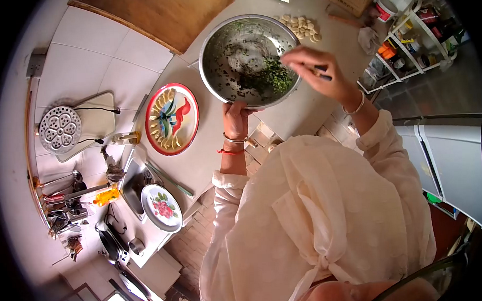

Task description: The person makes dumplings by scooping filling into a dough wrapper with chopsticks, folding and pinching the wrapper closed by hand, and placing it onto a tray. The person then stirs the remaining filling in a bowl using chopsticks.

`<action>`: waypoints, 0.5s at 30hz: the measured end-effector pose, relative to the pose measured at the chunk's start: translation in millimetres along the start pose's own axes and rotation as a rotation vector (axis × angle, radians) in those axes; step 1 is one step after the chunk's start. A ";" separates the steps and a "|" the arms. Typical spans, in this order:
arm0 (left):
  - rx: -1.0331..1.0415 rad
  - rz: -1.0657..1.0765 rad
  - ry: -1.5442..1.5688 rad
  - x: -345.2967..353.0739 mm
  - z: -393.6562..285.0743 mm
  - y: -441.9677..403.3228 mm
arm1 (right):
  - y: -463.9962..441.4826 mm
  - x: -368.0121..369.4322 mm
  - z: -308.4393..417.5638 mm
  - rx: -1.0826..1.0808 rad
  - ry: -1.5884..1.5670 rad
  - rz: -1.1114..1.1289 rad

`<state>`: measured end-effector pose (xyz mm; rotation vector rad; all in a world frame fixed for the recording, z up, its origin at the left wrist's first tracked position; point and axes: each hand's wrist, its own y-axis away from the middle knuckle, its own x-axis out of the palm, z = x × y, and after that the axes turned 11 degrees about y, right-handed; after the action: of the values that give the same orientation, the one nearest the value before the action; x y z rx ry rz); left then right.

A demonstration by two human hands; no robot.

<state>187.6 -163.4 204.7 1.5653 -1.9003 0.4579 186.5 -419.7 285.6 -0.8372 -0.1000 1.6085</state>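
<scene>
A large steel mixing bowl point(209, 80) stands on the counter, tilted slightly toward me. Chopped green filling point(278, 77) is heaped at its right side, and bits of it are smeared over the inner wall. My left hand point(235, 119) grips the near rim at the lower left, its fingertips hidden by the bowl. Over the right rim, my right hand point(318, 68) is closed around a utensil with a dark handle point(323, 73). The utensil's working end is hidden and blurred, so its kind does not show.
Left of the bowl is a red-rimmed plate point(196, 117) with several dumplings around its edge. Small dough pieces point(303, 29) lie behind the bowl at right. A wooden board point(151, 15) leans at the back left. A floral plate point(172, 227) sits by the sink point(133, 191); a white rack point(402, 49) stands right.
</scene>
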 end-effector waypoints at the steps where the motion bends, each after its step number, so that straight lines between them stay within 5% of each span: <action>1: -0.006 0.001 -0.003 3.3 -1.0 1.3 | 2.4 -1.3 6.1 -0.027 0.008 0.068; 4: -0.013 0.016 0.003 -5.0 1.6 1.7 | 8.1 -13.0 22.2 -0.049 0.059 0.244; 8: -0.001 -0.022 0.007 -3.6 3.6 3.8 | -1.3 -13.5 21.3 -0.123 0.092 -0.143; 15: -0.034 0.014 -0.029 -7.8 -0.8 4.7 | 15.9 -21.0 21.2 -0.011 0.034 0.239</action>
<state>184.1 -156.0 200.7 1.5455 -1.9326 0.4093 161.0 -434.0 302.6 -0.9112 0.0164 1.8171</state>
